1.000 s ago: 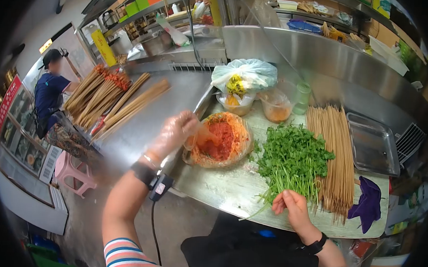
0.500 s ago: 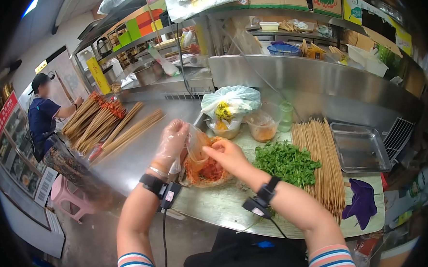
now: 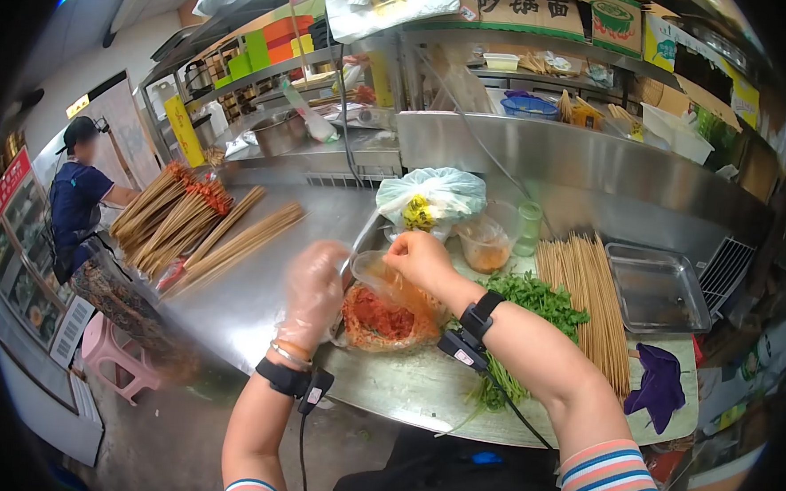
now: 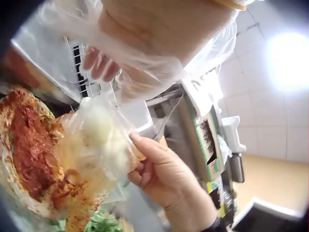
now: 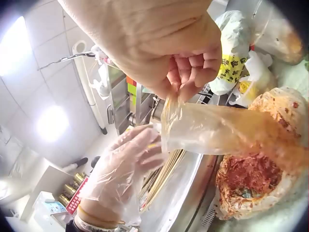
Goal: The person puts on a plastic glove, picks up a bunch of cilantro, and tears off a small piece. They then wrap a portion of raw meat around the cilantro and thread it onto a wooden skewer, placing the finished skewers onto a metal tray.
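My right hand point(image 3: 421, 258) pinches the cuff edge of a thin clear plastic glove point(image 5: 212, 128), stained orange with sauce. The glove hangs over a plastic-lined bowl point(image 3: 352, 339) holding thick red sauce point(image 3: 380, 318). My left hand point(image 3: 314, 281) wears another clear plastic glove and is blurred in the head view. In the right wrist view, its loosely extended fingers point(image 5: 153, 151) are right beside the stained glove's opening. The left wrist view shows the bare right thumb and fingertips point(image 4: 142, 145) pressed together on the stained plastic.
Green herbs point(image 3: 537, 302), wooden skewers point(image 3: 586, 300), a metal tray point(image 3: 657, 290) and a purple cloth point(image 3: 657, 384) lie rightward. Behind the bowl are a tied plastic bag point(image 3: 436, 194) and a tub point(image 3: 485, 241). Loaded skewers point(image 3: 159, 220) lie leftward, near another person point(image 3: 80, 194).
My right hand came from beside the herbs to the stained glove, pinched it, then moved it away from me over the bowl. My left hand has let go of it.
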Demonstrator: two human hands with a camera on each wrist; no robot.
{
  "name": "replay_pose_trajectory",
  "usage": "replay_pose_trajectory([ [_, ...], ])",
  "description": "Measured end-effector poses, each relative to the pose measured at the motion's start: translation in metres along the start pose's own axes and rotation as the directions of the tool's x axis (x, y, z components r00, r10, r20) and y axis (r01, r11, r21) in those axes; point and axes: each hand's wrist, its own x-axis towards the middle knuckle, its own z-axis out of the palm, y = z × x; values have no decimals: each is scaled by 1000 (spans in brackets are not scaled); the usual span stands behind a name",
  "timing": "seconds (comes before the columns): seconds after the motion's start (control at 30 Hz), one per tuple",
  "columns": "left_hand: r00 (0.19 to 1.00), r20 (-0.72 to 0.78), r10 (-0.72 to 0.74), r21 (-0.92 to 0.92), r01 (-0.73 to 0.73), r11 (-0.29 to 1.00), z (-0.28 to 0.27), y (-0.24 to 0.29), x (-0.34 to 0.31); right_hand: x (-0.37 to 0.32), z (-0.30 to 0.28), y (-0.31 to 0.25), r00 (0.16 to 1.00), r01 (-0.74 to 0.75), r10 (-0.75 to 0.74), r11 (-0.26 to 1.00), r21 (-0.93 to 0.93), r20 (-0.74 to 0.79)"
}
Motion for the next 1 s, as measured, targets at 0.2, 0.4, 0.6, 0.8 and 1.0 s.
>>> replay_pose_trajectory([
  [0.2,848,507,154,-33,-160,987,22,-4,-12,-15,1,-14,994,111,-111,994,-16,-16],
  [0.4,673,694,-257,245,116,963,35,11,-39,-34,16,-7,968,228,-234,971,-76,-86],
  [0.6,394,602,-695,-574,818,-33,63,-30,-45,-69,27,-20,879,425,-453,886,-187,-148],
  [0.8,641,581,-501,-809,388,-442,69,-1,-39,-94,43,-17,867,457,-457,888,-47,-200],
  [1.0,634,655,-410,-740,430,-517,70,1,-45,-105,44,-11,873,473,-454,877,85,-176],
])
